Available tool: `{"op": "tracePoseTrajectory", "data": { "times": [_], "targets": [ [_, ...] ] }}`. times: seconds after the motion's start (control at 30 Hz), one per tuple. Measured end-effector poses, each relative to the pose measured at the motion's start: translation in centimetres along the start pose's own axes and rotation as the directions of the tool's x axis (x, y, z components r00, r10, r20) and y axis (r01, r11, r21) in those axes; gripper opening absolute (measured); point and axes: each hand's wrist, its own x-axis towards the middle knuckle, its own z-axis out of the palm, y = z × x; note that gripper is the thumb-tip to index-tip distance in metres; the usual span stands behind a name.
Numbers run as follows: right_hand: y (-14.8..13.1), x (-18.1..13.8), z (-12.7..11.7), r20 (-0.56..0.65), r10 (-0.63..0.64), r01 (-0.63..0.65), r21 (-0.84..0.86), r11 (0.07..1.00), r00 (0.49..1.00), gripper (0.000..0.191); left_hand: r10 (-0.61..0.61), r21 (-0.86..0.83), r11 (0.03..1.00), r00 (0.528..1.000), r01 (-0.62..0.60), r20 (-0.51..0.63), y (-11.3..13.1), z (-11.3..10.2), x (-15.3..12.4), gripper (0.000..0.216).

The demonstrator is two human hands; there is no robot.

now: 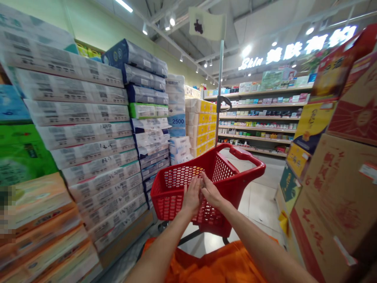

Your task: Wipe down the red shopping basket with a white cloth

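Observation:
In the head view, my left hand (192, 196) and my right hand (211, 192) meet in front of me, their fingertips touching or nearly so. The left fingers stretch upward and lie close together. On the right hand, the index finger is stretched out and the other fingers are partly hidden. I see nothing held in either hand. Just beyond them stands a red plastic shopping cart (171, 200) with perforated basket walls. Its handle (249, 159) is at the right, apart from both hands. Orange cloth (212, 263) shows below my forearms.
Tall stacks of wrapped paper packs (97, 133) line the left side. Cardboard cartons (338, 188) are piled on the right. A metal pole (220, 67) with a flag (207, 24) rises behind the cart. Stocked shelves (259, 118) stand at the back, across pale floor tiles (259, 200).

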Motion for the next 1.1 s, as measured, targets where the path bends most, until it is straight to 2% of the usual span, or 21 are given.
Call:
{"op": "tracePoseTrajectory", "data": {
  "times": [0.07,0.1,0.17,0.23,0.3,0.37,0.43,0.5,0.53,0.57,0.63,0.7,0.77,0.8,0.87,1.0,1.03,1.1],
  "targets": [
    [0.7,0.2,-1.1,-0.078,0.027,-0.026,0.007,1.0,0.997,0.065,0.057,-0.027,0.998,0.998,-0.057,-0.019,1.4,0.9,1.4,0.046],
    [1.1,0.1,-1.6,-0.119,0.03,-0.036,-0.046,0.998,0.992,0.062,0.06,-0.024,0.998,0.998,-0.061,-0.029,2.0,1.3,1.9,0.042],
    [2.0,-0.4,-2.4,-0.166,0.017,-0.055,-0.231,0.971,0.986,0.053,0.064,0.001,0.998,0.996,-0.064,-0.055,2.4,1.9,2.5,0.034],
    [2.9,-1.0,-3.1,-0.15,-0.031,-0.036,-0.425,0.904,0.988,0.045,0.078,0.029,0.997,0.993,-0.076,-0.089,1.4,2.1,2.3,0.03],
    [3.6,-1.7,-3.5,-0.104,-0.093,0.022,-0.545,0.838,0.99,0.041,0.1,0.043,0.995,0.987,-0.096,-0.126,-1.3,1.8,1.5,0.03],
    [4.1,-2.1,-3.5,-0.091,-0.141,0.058,-0.6,0.798,0.986,0.039,0.075,0.051,0.996,0.983,-0.067,-0.17,-5.1,1.1,0.2,0.031],
    [4.2,-2.3,-3.3,-0.105,-0.162,0.062,-0.624,0.779,0.981,0.037,-0.032,0.048,0.998,0.973,0.045,-0.23,-8.8,0.2,-1.1,0.032],
    [4.1,-2.3,-2.8,-0.111,-0.188,0.075,-0.638,0.766,0.976,0.036,-0.132,0.02,0.99,0.952,0.143,-0.278,-10.7,-0.5,-2.0,0.032],
    [4.0,-2.3,-2.5,-0.112,-0.204,0.085,-0.645,0.759,0.973,0.036,-0.147,0.004,0.988,0.948,0.154,-0.282,-10.8,-0.6,-2.2,0.032],
    [3.9,-2.4,-2.2,-0.11,-0.22,0.097,-0.651,0.753,0.969,0.035,-0.111,-0.012,0.994,0.957,0.111,-0.268,-10.3,-0.5,-2.0,0.032],
    [3.7,-2.5,-1.9,-0.102,-0.252,0.124,-0.66,0.741,0.962,0.034,0.002,-0.017,1.0,0.977,-0.006,-0.215,-8.2,0.1,-1.3,0.029],
    [3.5,-2.7,-1.9,-0.094,-0.273,0.145,-0.663,0.735,0.957,0.034,0.143,-0.038,0.988,0.974,-0.151,-0.175,-6.0,0.7,-0.5,0.027],
    [3.4,-2.9,-2.1,-0.093,-0.282,0.153,-0.66,0.736,0.955,0.033,0.212,-0.05,0.974,0.965,-0.222,-0.151,-5.2,0.8,-0.3,0.026],
    [3.4,-3.1,-2.2,-0.097,-0.283,0.152,-0.658,0.738,0.954,0.033,0.208,-0.047,0.975,0.967,-0.217,-0.149,-5.6,0.5,-0.7,0.026],
    [3.4,-3.4,-2.4,-0.105,-0.288,0.152,-0.653,0.742,0.952,0.032,0.148,-0.029,0.988,0.975,-0.155,-0.167,-8.1,-0.4,-1.9,0.028],
    [3.4,-3.9,-2.2,-0.127,-0.305,0.155,-0.645,0.749,0.944,0.033,-0.101,-0.023,0.995,0.953,0.099,-0.287,-13.7,-2.2,-4.5,0.035],
    [3.4,-4.0,-2.0,-0.133,-0.306,0.154,-0.641,0.752,0.943,0.033,-0.139,-0.027,0.99,0.942,0.137,-0.305,-14.2,-2.3,-4.8,0.036],
    [3.5,-4.2,-1.8,-0.145,-0.298,0.144,-0.63,0.763,0.943,0.033,-0.147,-0.027,0.989,0.939,0.146,-0.311,-13.3,-2.0,-4.7,0.036]
  ]
}}
